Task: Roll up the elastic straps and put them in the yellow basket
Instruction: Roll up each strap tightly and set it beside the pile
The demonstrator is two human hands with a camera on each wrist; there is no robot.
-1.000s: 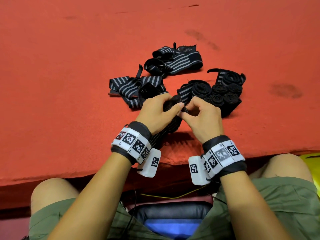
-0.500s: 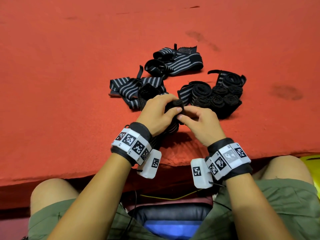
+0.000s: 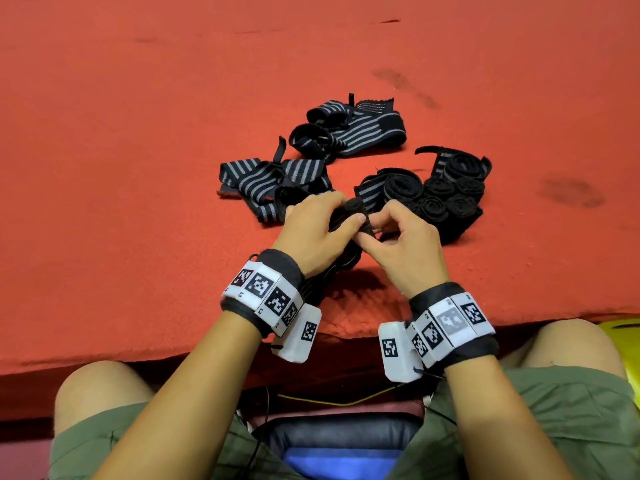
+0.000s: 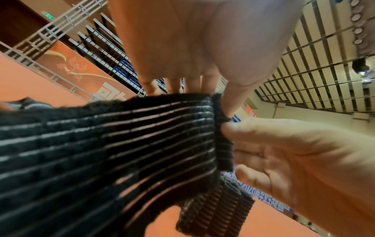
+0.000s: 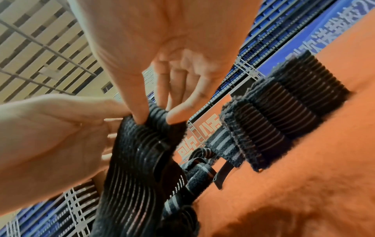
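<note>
Both hands hold one black elastic strap point(image 3: 356, 216) with thin pale stripes just above the red mat. My left hand point(image 3: 322, 226) grips its rolled end, thumb on top. My right hand point(image 3: 384, 230) pinches the same end between thumb and forefinger. In the left wrist view the strap point(image 4: 121, 144) stretches flat under the fingers, its end folded over. The right wrist view shows the strap point(image 5: 142, 152) hanging down from the pinch. A sliver of the yellow basket point(image 3: 623, 332) shows at the right edge, by my knee.
Several rolled straps point(image 3: 446, 199) stand packed together on the red mat point(image 3: 138, 168), right of my hands. Two loose striped straps point(image 3: 270, 181) point(image 3: 349, 133) lie behind and to the left. The mat's front edge runs just beneath my wrists.
The strap's end has been turned over further between the fingers. My right wrist has dropped lower and toward me. The piles on the mat have not moved.
</note>
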